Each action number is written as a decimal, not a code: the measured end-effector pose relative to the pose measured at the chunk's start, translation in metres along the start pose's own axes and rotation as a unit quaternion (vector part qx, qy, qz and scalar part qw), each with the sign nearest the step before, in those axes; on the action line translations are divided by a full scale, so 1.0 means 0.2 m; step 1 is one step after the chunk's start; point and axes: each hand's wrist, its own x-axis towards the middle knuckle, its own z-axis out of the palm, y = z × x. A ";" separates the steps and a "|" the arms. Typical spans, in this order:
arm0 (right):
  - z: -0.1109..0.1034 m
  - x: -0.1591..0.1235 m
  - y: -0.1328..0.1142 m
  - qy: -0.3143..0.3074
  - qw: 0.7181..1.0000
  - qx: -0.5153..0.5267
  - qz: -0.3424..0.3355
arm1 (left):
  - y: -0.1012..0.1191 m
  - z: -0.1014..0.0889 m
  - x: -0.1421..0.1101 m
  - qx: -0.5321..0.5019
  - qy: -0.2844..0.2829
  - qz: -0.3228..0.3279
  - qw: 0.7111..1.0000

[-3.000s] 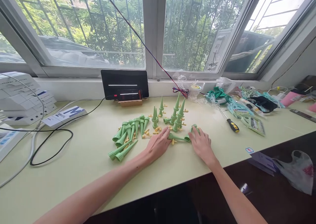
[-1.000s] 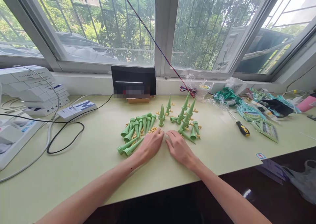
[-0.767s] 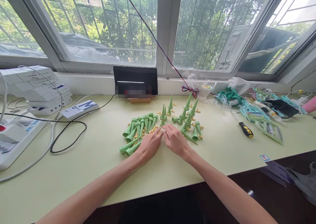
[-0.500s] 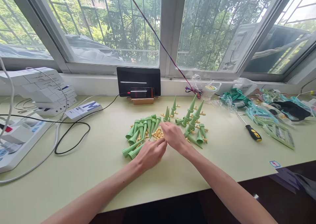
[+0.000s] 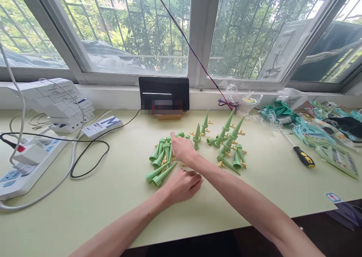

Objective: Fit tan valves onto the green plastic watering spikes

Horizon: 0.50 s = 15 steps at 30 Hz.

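Observation:
My right hand (image 5: 182, 148) reaches over a pile of green plastic watering spikes (image 5: 159, 159), its fingertips among the spikes at the back; most of its fingers are hidden. Nearer the front, my left hand (image 5: 185, 185) is closed with curled fingers, low over the table, and what it may hold is out of sight. Small yellow valves (image 5: 183, 164) lie partly covered beneath my right hand. To the right, several spikes with yellow valves fitted stand upright or stacked, including a tall green stack (image 5: 230, 138).
A black-and-yellow screwdriver (image 5: 304, 157) lies on the right, before bagged items (image 5: 308, 130). At the back stands a dark screen (image 5: 164, 89). White boxes (image 5: 62, 102), a power strip (image 5: 34, 160) and looped cables occupy the left side.
My right hand has left my left hand and moved left over the spike pile. My left hand has drawn slightly toward the front. The whole view has shifted a little.

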 end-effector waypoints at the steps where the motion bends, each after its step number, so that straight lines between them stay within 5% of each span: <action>1: 0.01 0.01 -0.01 -0.004 1.000 0.002 0.006 | 0.00 0.00 0.00 -0.006 -0.007 -0.006 1.000; 15: 0.05 0.02 -0.02 0.011 0.998 0.055 0.003 | -0.01 -0.03 0.03 -0.062 0.001 -0.041 0.997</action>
